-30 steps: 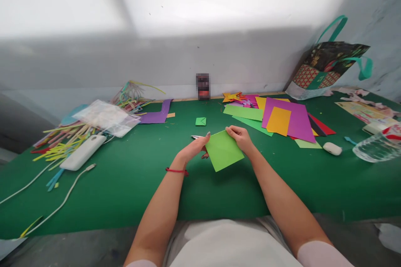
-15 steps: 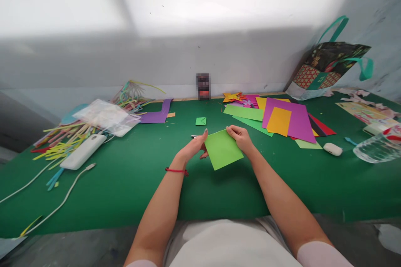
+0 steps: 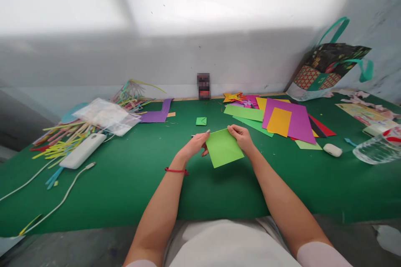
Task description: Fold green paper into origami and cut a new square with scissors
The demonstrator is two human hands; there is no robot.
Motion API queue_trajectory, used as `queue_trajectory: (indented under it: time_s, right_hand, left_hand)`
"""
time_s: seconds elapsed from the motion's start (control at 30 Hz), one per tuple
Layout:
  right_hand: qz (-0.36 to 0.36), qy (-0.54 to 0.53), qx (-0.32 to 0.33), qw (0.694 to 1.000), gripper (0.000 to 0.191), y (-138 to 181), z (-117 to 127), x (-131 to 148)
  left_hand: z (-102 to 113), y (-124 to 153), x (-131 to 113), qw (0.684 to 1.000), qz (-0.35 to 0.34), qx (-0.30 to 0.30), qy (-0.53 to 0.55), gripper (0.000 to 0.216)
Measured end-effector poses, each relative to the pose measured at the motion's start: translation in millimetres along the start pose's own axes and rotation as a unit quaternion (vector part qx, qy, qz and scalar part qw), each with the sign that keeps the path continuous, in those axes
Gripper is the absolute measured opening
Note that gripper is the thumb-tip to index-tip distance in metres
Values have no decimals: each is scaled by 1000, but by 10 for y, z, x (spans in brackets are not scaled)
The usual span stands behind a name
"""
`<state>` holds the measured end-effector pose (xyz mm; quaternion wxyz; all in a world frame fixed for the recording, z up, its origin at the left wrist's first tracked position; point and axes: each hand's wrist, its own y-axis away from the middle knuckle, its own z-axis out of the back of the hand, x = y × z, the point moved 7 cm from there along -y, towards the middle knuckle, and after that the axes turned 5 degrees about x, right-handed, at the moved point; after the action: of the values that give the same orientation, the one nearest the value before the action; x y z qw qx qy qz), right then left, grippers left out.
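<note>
Between my hands is a light green square of paper (image 3: 224, 148), lifted above the green table and slightly tilted. My left hand (image 3: 196, 144) pinches its left corner, thumb on top and the other fingers beneath. At the top edge, my right hand (image 3: 240, 137) grips the sheet between thumb and fingers. Just beyond, a small folded green paper envelope (image 3: 201, 121) lies flat on the table. The tip of a metal object, too small to name, peeks out behind my left hand.
On the right lie colored paper sheets (image 3: 290, 119), folded paper stars (image 3: 234, 97), a white earbud case (image 3: 332, 150), a plastic bottle (image 3: 379, 148) and a bag (image 3: 326, 69). Leftward are paper strips (image 3: 69, 137), a white power bank (image 3: 83, 151), a cable (image 3: 69, 194) and purple paper (image 3: 156, 115).
Both hands keep hold of the green paper. Its lower edge has risen slightly, and my left hand has shifted a little to the right.
</note>
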<state>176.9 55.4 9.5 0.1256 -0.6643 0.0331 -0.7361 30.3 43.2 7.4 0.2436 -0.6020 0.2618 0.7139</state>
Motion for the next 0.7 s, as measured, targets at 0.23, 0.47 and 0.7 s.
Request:
queue_trajectory:
  time_s: [0.23,0.47,0.7]
  right_hand:
    - [4,-10,3,1000,52,1,-7,14]
    - [2,3,-10,1000,53,8,9,8]
    - [18,23,-33,999,52,16,25,37]
  left_hand:
    - [-1,-10,12,1000,1,12,16,49]
    - [39,-15,15,1000,10,-18,-21,44]
    - [99,-54,143,997,29,-22,-74,45]
